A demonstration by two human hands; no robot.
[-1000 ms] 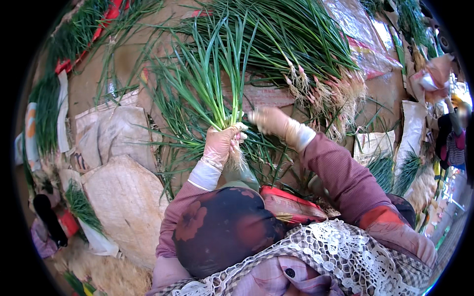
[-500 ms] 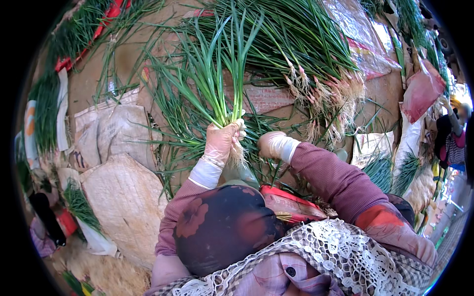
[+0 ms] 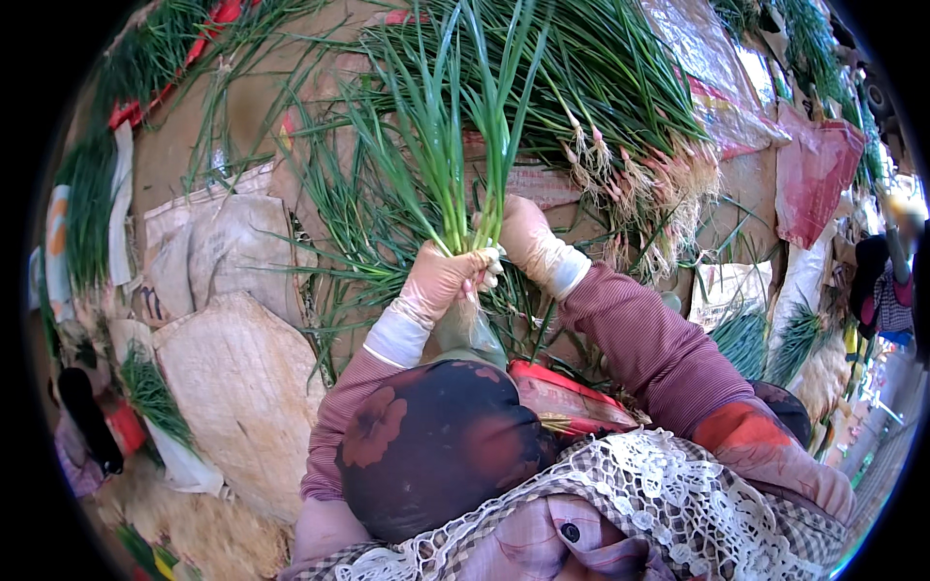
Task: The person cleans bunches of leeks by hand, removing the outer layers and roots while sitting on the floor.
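Note:
A bunch of green onions point(image 3: 448, 155) stands upright in my gloved left hand point(image 3: 438, 279), leaves pointing away from me. My left fingers wrap round its white lower stems, and pale roots hang below the fist. Against the right side of the stems, my gloved right hand point(image 3: 528, 238) is closed, its fingertips partly hidden behind the bunch. What it pinches, if anything, cannot be made out. Beyond both hands lies a big pile of green onions point(image 3: 572, 82), its reddish bulbs and stringy roots toward the right.
Loose green leaves point(image 3: 339, 208) litter the floor left of the bunch. Pale sacks point(image 3: 242, 378) lie at the left, and a red-and-white package point(image 3: 572, 392) is by my knee. More green onions point(image 3: 87, 218) line the far left. Another person point(image 3: 886, 281) is at the right edge.
My right hand has moved up and left to the stems of the bunch. My left hand keeps its hold, its fist turned slightly and the leaves leaning a little more to the right.

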